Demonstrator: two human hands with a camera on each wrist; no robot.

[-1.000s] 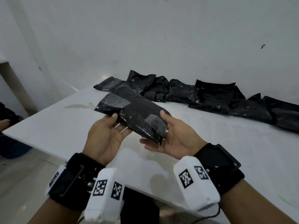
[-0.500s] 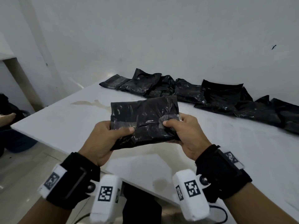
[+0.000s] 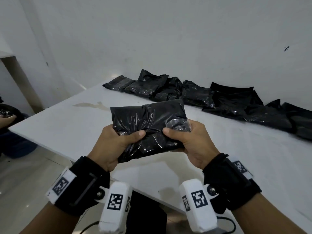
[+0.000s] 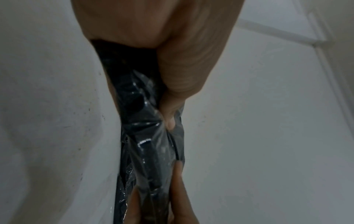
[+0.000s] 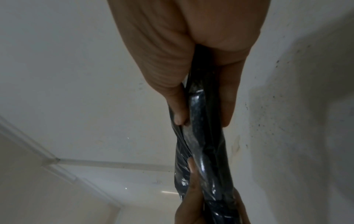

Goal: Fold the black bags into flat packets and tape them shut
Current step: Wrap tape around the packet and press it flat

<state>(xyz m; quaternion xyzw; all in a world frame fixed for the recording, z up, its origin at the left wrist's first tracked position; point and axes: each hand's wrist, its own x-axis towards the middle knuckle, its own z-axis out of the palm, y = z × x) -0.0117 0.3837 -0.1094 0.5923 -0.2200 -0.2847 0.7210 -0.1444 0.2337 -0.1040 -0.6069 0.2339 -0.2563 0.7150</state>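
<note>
A folded black bag packet [image 3: 148, 125] hangs in the air above the near edge of the white table [image 3: 70, 129]. My left hand [image 3: 116, 142] grips its left side, thumb on top and fingers underneath. My right hand [image 3: 190, 141] grips the right side the same way, thumb beside a strip of clear tape [image 3: 179, 124]. In the left wrist view the packet [image 4: 145, 136] appears edge-on, pinched by my thumb [image 4: 172, 97]. The right wrist view shows the packet [image 5: 203, 144] squeezed between thumb [image 5: 172, 97] and fingers [image 5: 228, 100].
A row of several other black packets [image 3: 202, 97] lies along the back of the table against the white wall. A dried stain [image 3: 91, 104] marks the table at left. Another person's hand [image 3: 6, 119] shows at the far left edge. A dark object [image 3: 145, 215] sits below the table's near edge.
The packet turned from lying tilted on my open palms to being gripped upright by both hands, thumbs now pressing into its front, and it crumpled slightly at the bottom.
</note>
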